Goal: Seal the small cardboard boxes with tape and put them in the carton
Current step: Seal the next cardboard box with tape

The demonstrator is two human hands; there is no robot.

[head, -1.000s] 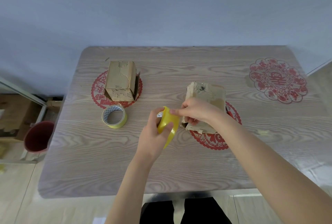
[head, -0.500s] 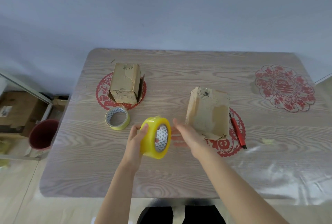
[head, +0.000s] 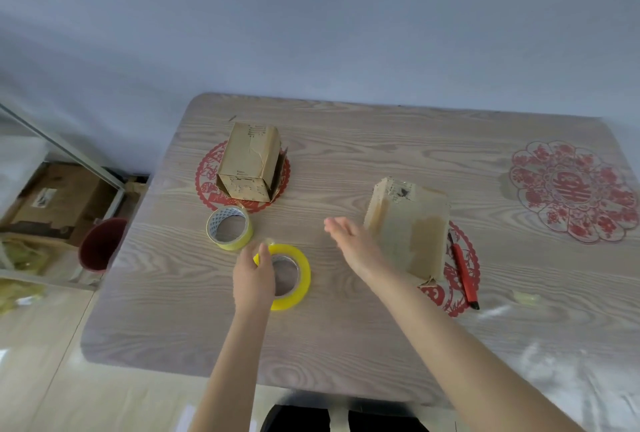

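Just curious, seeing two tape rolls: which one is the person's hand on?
The fuller, bright yellow tape roll nearest the person; the left hand holds its rim. The thinner roll with the white patterned core lies untouched.

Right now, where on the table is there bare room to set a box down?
Bare wood lies far back between the left box and the right box, and between the right box and the flower decal. It is crowded around the small tape roll, the yellow tape roll and the left hand.
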